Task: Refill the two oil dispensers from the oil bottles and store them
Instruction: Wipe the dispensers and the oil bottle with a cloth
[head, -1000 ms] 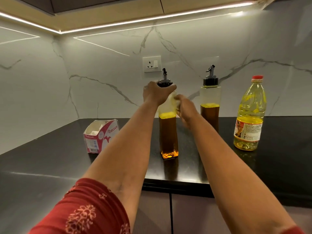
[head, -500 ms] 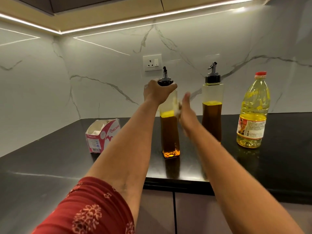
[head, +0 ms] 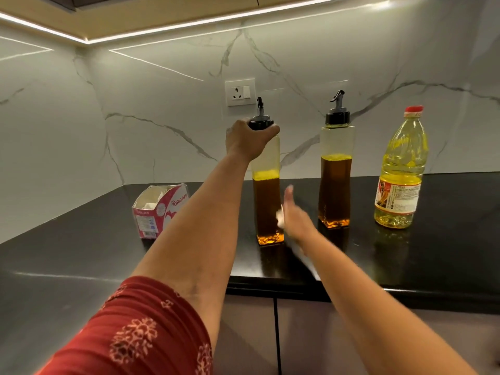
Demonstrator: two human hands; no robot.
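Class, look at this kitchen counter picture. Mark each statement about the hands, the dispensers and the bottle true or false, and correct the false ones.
1. The left hand grips the top of the nearer dispenser. True.
2. The farther dispenser lies on its side. False: it stands upright on the counter.
3. The oil bottle has a red cap on. True.
4. The right hand holds the oil bottle. False: it is beside the lower part of the nearer dispenser, with something small and white in it.
5. The tissue box stands right of the oil bottle. False: it is left of both dispensers.
6. Both dispensers have black spout caps on. True.
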